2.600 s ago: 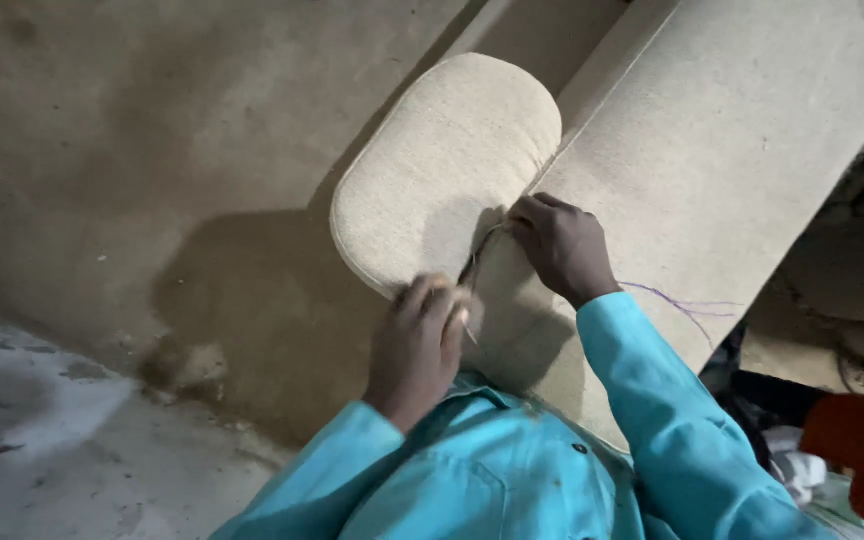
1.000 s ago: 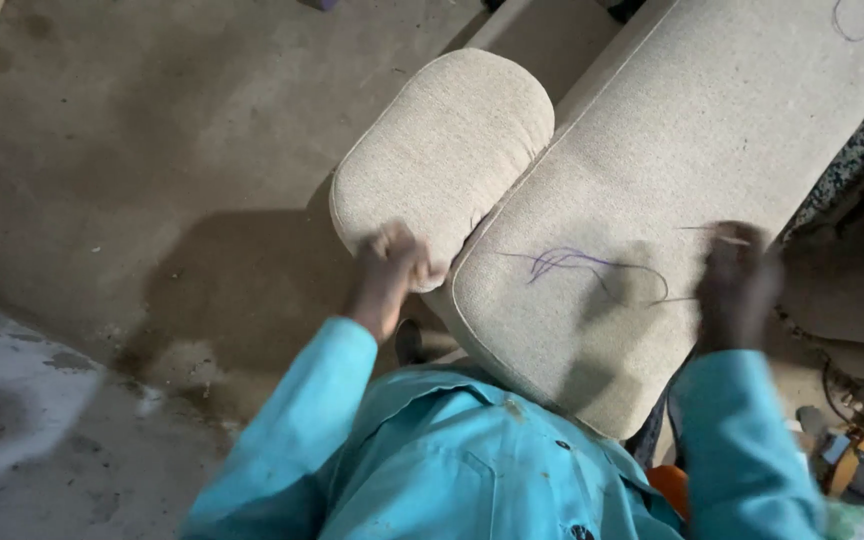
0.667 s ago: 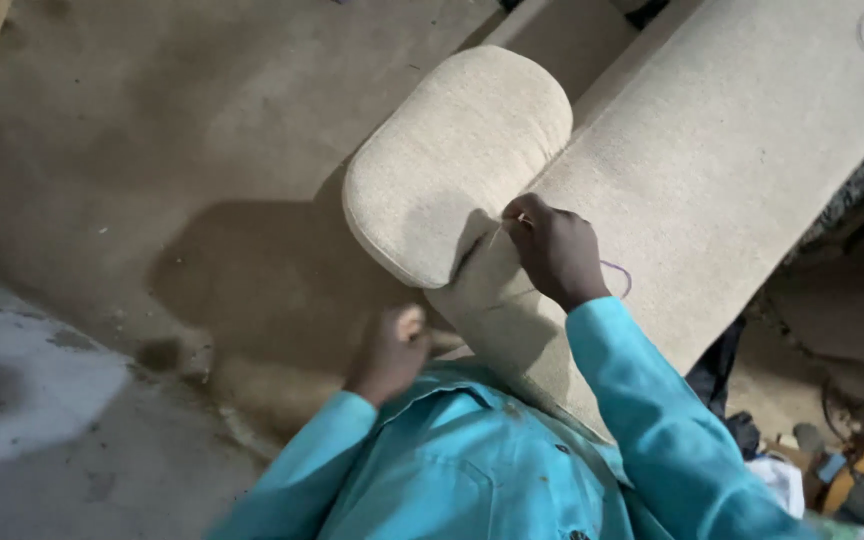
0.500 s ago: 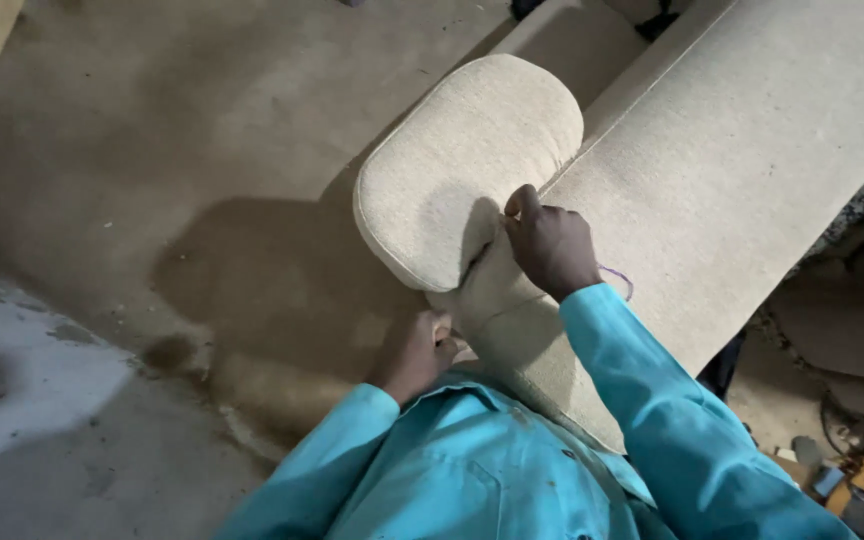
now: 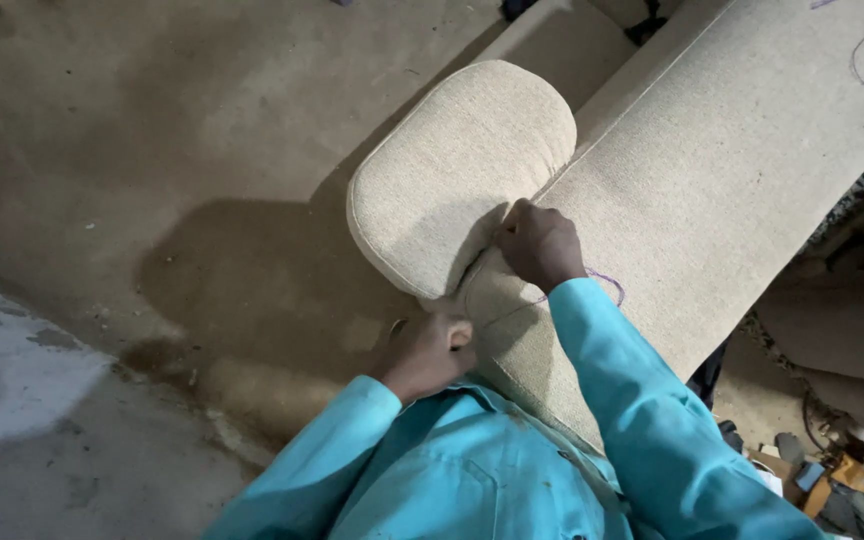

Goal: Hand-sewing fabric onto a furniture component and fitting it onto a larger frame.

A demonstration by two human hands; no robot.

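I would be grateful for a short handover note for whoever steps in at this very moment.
Left hand: closed at the near edge of the beige upholstered panel, by the rounded cushion; what it grips is hidden.
Right hand: fingers pinched at the seam between cushion and panel, purple thread looping beside the wrist.
Done: cannot tell how much of the seam is closed.
Left: likely the rest of the seam.

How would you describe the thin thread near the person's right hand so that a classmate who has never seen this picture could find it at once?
Start at the long beige upholstered panel running diagonally across the upper right. Follow it down to the right hand, which presses at the seam beside the rounded cushion. The purple thread loops out just by that wrist; it is the only thin coloured line against the plain beige fabric there.
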